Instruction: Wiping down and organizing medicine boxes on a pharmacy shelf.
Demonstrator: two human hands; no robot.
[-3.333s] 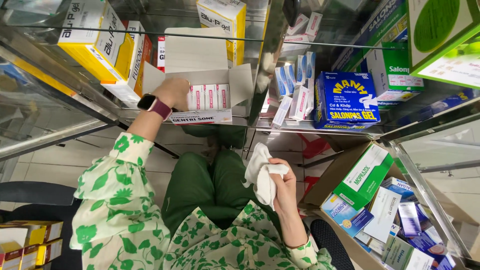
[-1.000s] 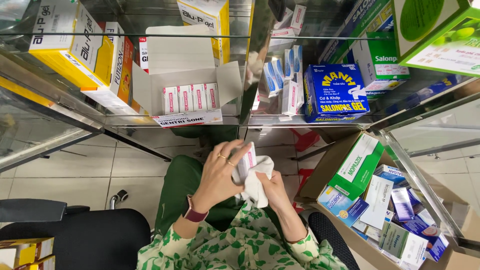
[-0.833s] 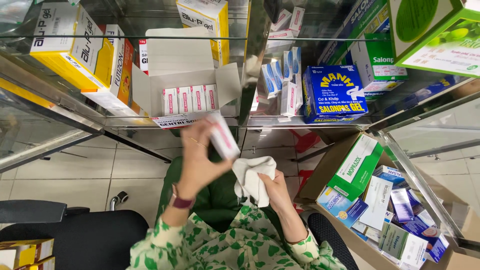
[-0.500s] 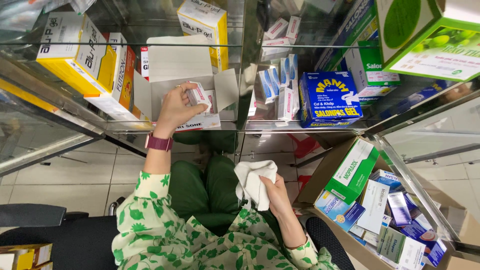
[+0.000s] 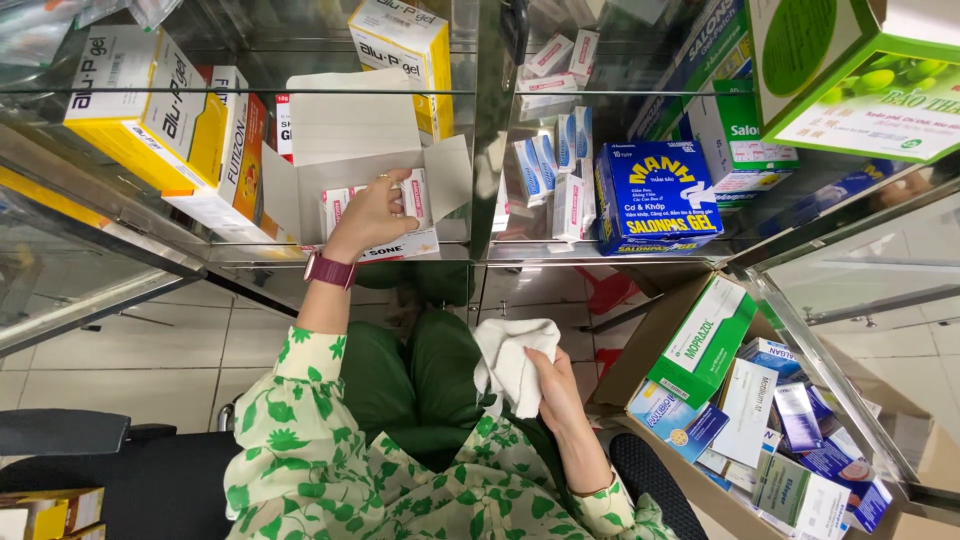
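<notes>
My left hand (image 5: 372, 212) reaches into an open white carton (image 5: 345, 135) on a glass shelf (image 5: 250, 248). Its fingers rest on a row of small white and pink boxes (image 5: 415, 195) standing inside; whether they still pinch one box I cannot tell. A dark red watch sits on that wrist. My right hand (image 5: 552, 385) stays low over my lap, shut on a crumpled white cloth (image 5: 512, 355). Green trousers and a green-flowered sleeve fill the lower middle.
Yellow and white cartons (image 5: 140, 100) stand left of the open carton. A blue box (image 5: 655, 195) and small blue and white boxes (image 5: 545, 165) fill the right shelf bay. A cardboard box (image 5: 640, 345) full of medicine packs sits lower right. A black chair (image 5: 60, 430) is lower left.
My left hand wiped a small box against the cloth, lifted it away and carried it up into the open carton. My right hand kept the cloth over my lap.
</notes>
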